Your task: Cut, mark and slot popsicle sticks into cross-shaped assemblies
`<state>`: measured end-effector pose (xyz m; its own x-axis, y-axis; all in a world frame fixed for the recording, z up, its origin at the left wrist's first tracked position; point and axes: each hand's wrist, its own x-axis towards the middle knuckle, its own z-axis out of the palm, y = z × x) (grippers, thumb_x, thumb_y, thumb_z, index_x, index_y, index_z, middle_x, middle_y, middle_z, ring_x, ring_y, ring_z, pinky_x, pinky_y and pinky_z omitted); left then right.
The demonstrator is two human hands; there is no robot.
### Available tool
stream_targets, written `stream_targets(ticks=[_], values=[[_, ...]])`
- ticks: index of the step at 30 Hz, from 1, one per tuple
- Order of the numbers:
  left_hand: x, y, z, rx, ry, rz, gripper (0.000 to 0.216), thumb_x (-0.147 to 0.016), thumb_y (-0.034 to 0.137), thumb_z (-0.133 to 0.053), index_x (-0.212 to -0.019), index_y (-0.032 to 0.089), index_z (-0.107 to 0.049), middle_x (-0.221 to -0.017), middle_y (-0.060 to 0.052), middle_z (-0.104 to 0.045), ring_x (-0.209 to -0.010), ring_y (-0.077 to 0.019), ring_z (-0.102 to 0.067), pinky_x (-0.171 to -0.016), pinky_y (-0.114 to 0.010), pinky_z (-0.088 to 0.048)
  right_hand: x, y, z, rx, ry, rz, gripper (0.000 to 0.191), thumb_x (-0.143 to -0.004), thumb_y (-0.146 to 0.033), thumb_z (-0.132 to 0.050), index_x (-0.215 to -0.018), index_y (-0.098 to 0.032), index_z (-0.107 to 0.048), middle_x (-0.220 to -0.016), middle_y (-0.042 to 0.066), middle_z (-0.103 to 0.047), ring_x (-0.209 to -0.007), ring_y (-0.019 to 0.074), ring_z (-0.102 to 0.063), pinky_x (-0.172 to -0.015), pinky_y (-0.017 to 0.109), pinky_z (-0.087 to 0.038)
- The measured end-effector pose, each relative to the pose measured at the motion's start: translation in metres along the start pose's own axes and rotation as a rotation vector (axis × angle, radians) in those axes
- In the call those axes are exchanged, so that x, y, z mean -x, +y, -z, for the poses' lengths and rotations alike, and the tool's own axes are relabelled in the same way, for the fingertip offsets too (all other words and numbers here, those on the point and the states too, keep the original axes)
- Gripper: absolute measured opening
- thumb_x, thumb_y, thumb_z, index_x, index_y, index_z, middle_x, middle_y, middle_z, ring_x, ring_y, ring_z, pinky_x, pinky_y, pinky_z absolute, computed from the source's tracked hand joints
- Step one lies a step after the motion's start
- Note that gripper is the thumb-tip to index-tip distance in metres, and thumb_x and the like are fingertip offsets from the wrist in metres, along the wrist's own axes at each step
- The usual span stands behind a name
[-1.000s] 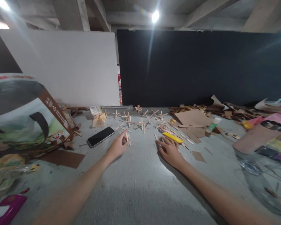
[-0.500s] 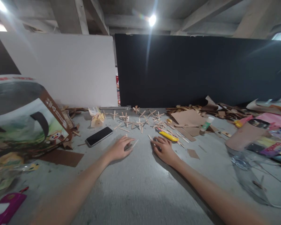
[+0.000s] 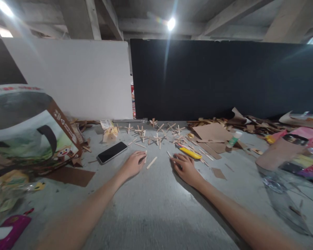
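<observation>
My left hand (image 3: 132, 164) rests on the grey table (image 3: 156, 208), its fingers drawn together on a short wooden stick (image 3: 145, 157) at the fingertips. A second stick (image 3: 151, 162) lies loose just right of it. My right hand (image 3: 187, 168) lies palm down a little further right, fingers slightly bent and apart, holding nothing. A yellow utility knife (image 3: 190, 153) lies just beyond its fingertips. Several glued stick crosses (image 3: 158, 133) are scattered behind both hands.
A black phone (image 3: 112, 152) lies left of my left hand. A large printed carton (image 3: 28, 125) stands at far left. Cardboard sheets (image 3: 212, 133), scraps and a glue stick (image 3: 233, 139) lie at back right. Plastic packets (image 3: 299, 163) crowd the right edge. White and black boards back the table.
My left hand has shifted slightly and one stick now lies free to its right. My right hand has stayed in place. The view has swung a little.
</observation>
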<state>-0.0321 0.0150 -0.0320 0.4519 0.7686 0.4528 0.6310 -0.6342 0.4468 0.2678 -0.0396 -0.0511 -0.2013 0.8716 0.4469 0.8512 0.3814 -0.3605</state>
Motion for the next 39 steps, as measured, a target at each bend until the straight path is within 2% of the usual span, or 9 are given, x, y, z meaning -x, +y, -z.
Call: stream_targets(ticks=[10, 15, 19, 27, 29, 31, 35, 37, 39], values=[[0.001, 0.005, 0.002, 0.011, -0.017, -0.025, 0.027, -0.097, 0.02, -0.06, -0.115, 0.02, -0.079, -0.132, -0.013, -0.074, -0.131, -0.0284, -0.062, -0.112, -0.049, -0.05, 0.002, 0.002, -0.001, 0.011, -0.006, -0.007, 0.041, -0.095, -0.022, -0.05, -0.125, -0.027, -0.077, -0.14, 0.013, -0.07, -0.135, 0.0326, -0.058, -0.109, 0.056, -0.042], [0.0, -0.004, -0.001, -0.018, 0.085, 0.076, 0.027, -0.093, 0.009, -0.06, -0.11, 0.02, -0.078, -0.117, -0.011, -0.076, -0.12, -0.0267, -0.064, -0.108, -0.047, -0.051, 0.002, 0.004, -0.002, 0.004, -0.007, -0.011, 0.041, -0.096, -0.023, -0.05, -0.126, -0.027, -0.077, -0.14, 0.012, -0.07, -0.135, 0.0328, -0.058, -0.11, 0.056, -0.041], [0.0, -0.01, 0.0, -0.044, 0.119, 0.124, 0.019, -0.091, 0.009, -0.062, -0.093, 0.019, -0.078, -0.103, -0.011, -0.075, -0.112, -0.0286, -0.063, -0.103, -0.048, -0.052, 0.003, 0.002, 0.0, -0.001, -0.023, -0.014, 0.042, -0.096, -0.024, -0.048, -0.127, -0.027, -0.077, -0.141, 0.012, -0.069, -0.136, 0.0326, -0.057, -0.11, 0.056, -0.041], [0.001, -0.006, -0.001, -0.025, 0.135, 0.152, 0.021, -0.088, 0.007, -0.061, -0.084, 0.021, -0.076, -0.098, -0.009, -0.074, -0.111, -0.0275, -0.062, -0.103, -0.046, -0.052, 0.001, -0.003, 0.004, -0.015, 0.038, 0.008, 0.039, -0.094, -0.021, -0.051, -0.121, -0.025, -0.078, -0.138, 0.014, -0.07, -0.132, 0.0345, -0.06, -0.108, 0.059, -0.044], [0.001, -0.005, -0.001, -0.019, 0.153, 0.167, 0.024, -0.088, 0.004, -0.059, -0.094, 0.021, -0.076, -0.102, -0.009, -0.073, -0.113, -0.027, -0.062, -0.105, -0.046, -0.052, 0.001, -0.021, 0.017, -0.11, 0.092, 0.041, 0.037, -0.095, -0.022, -0.051, -0.121, -0.024, -0.077, -0.133, 0.015, -0.072, -0.128, 0.0339, -0.063, -0.108, 0.058, -0.046], [0.001, -0.005, 0.0, -0.015, 0.186, 0.192, 0.035, -0.088, 0.001, -0.056, -0.11, 0.021, -0.073, -0.109, -0.009, -0.071, -0.115, -0.026, -0.062, -0.107, -0.045, -0.051, 0.004, -0.052, 0.042, -0.278, 0.068, 0.126, 0.034, -0.098, -0.025, -0.05, -0.122, -0.025, -0.075, -0.127, 0.013, -0.074, -0.121, 0.0301, -0.068, -0.106, 0.052, -0.051], [0.001, -0.008, 0.003, -0.002, 0.261, 0.257, 0.05, -0.086, -0.003, -0.056, -0.129, 0.021, -0.064, -0.109, -0.008, -0.068, -0.112, -0.0246, -0.064, -0.104, -0.043, -0.052, 0.013, -0.134, 0.119, -0.575, -0.195, 0.383, 0.031, -0.105, -0.021, -0.047, -0.126, -0.028, -0.069, -0.112, 0.005, -0.077, -0.102, 0.0189, -0.073, -0.093, 0.036, -0.059], [0.001, -0.008, 0.004, 0.015, 0.274, 0.277, 0.051, -0.083, -0.004, -0.061, -0.128, 0.021, -0.064, -0.101, -0.006, -0.069, -0.105, -0.0238, -0.067, -0.1, -0.04, -0.054, 0.016, -0.166, 0.156, -0.623, -0.315, 0.623, 0.039, -0.105, -0.015, -0.046, -0.138, -0.026, -0.063, -0.116, 0.006, -0.076, -0.108, 0.0178, -0.071, -0.099, 0.035, -0.058], [0.001, -0.007, 0.005, 0.038, 0.268, 0.284, 0.048, -0.081, -0.004, -0.066, -0.121, 0.021, -0.067, -0.094, -0.004, -0.07, -0.096, -0.0222, -0.069, -0.094, -0.037, -0.055, 0.02, -0.184, 0.18, -0.581, -0.415, 0.793, 0.045, -0.106, -0.023, -0.053, -0.151, -0.029, -0.054, -0.122, 0.005, -0.076, -0.118, 0.0201, -0.068, -0.105, 0.035, -0.057]])
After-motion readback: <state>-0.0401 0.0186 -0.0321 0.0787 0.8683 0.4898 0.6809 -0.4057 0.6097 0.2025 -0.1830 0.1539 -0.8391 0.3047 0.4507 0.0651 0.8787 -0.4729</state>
